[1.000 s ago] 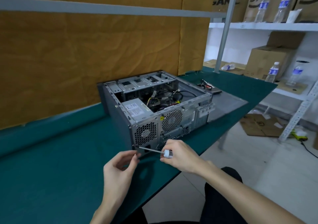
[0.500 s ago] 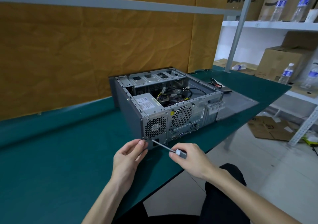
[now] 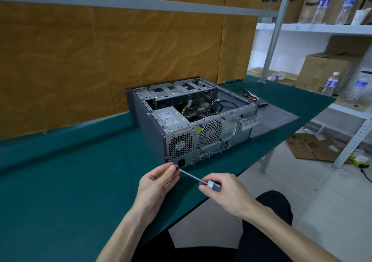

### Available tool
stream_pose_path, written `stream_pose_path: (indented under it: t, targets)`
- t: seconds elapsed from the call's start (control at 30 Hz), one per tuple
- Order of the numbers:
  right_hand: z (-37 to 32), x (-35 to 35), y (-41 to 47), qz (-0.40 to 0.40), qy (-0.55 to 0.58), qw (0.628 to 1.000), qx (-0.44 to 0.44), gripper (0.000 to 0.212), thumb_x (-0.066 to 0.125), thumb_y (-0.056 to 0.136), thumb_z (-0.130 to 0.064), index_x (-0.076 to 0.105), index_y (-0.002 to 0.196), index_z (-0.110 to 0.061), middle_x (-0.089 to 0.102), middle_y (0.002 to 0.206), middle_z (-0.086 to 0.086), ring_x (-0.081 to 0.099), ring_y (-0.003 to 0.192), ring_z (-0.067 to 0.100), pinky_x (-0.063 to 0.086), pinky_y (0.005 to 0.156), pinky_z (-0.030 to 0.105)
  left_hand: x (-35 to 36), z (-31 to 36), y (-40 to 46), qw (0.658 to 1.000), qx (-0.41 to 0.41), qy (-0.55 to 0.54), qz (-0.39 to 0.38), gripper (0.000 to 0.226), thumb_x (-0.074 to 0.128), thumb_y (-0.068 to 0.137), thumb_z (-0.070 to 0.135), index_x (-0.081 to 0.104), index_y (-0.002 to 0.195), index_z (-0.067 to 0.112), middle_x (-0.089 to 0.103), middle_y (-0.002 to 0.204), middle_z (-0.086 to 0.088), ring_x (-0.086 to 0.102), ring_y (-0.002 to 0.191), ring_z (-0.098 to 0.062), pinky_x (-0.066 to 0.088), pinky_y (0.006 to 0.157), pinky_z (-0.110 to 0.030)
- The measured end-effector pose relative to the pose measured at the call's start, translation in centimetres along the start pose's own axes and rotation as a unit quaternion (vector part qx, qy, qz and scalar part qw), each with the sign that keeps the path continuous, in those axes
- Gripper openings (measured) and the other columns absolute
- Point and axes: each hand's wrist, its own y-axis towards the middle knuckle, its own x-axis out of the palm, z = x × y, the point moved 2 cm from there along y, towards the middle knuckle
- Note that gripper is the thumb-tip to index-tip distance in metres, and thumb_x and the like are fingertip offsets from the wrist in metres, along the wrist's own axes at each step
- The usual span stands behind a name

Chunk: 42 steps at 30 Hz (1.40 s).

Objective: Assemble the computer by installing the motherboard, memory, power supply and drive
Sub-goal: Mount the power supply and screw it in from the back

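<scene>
Driving the power supply (image 3: 182, 144) screw: right hand (image 3: 225, 193) grips the screwdriver (image 3: 201, 180), left hand (image 3: 159, 181) pinches its tip. Keep the shaft square and press firmly, lest it slip.

Even, diffuse indoor light, moderately bright; no hard shadows. Soft shadow under the open grey metal computer case (image 3: 193, 120) on the dark green table mat (image 3: 60, 181), beyond the fingertips. Crumpled mustard-brown backdrop sheet (image 3: 120, 56) matte, no glare. White shelf rack (image 3: 314, 28) at right brightest. Wide-angle bowing at frame edges; slight softness overall, forearms nearest the lens blurred.
</scene>
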Motion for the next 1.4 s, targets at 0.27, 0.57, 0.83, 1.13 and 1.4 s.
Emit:
stream_pose_path:
  t: [0.27,0.57,0.83,1.13,1.4]
  targets:
    - [-1.3,1.0,-0.8,-0.062,0.131,0.988,0.058,0.015,0.066,0.096,-0.041,0.071,0.094,-0.027,0.072,0.075,0.0,0.057,0.053,0.007,0.045,0.048,0.021,0.0,0.4,0.2,0.997,-0.069,-0.014,-0.02,0.022,0.079,0.078,0.014,0.08,0.095,0.0,0.075,0.103,-0.016,0.075,0.094,-0.02,0.06,0.078,-0.025]
    - [-4.1,2.5,-0.5,-0.089,0.183,0.973,0.107,0.033,0.062,0.097,-0.04,0.064,0.089,-0.008,0.07,0.07,0.009,0.059,0.045,0.025,0.045,0.041,0.027,-0.1,0.5,0.8,0.996,-0.078,-0.05,-0.018,0.034,0.075,0.082,0.014,0.072,0.11,-0.006,0.073,0.115,-0.021,0.074,0.105,-0.024,0.061,0.076,-0.026]
    - [-5.1,2.8,-0.8,-0.092,0.223,0.96,0.143,0.033,0.06,0.1,-0.037,0.064,0.097,-0.004,0.068,0.066,0.007,0.057,0.045,0.027,0.045,0.041,0.028,0.3,0.2,1.2,0.996,-0.088,-0.027,0.008,0.02,0.07,0.092,0.01,0.073,0.105,-0.005,0.075,0.11,-0.02,0.076,0.096,-0.02,0.061,0.072,-0.024]
    - [-7.0,2.7,-1.4,-0.09,0.313,0.924,0.2,0.03,0.057,0.105,-0.031,0.068,0.102,-0.004,0.068,0.07,0.009,0.055,0.044,0.017,0.043,0.041,0.025,0.8,0.0,0.6,0.997,-0.054,-0.028,0.04,0.021,0.071,0.093,0.01,0.072,0.106,-0.007,0.077,0.099,-0.018,0.076,0.086,-0.016,0.059,0.069,-0.021]
    - [-7.4,3.1,-1.8,-0.091,0.361,0.901,0.222,0.032,0.056,0.105,-0.032,0.068,0.104,-0.002,0.068,0.07,0.008,0.053,0.045,0.016,0.043,0.042,0.024,1.0,-0.5,0.4,0.998,-0.02,0.0,0.058,0.021,0.07,0.094,0.014,0.073,0.105,-0.004,0.077,0.1,-0.014,0.074,0.085,-0.013,0.059,0.074,-0.021]
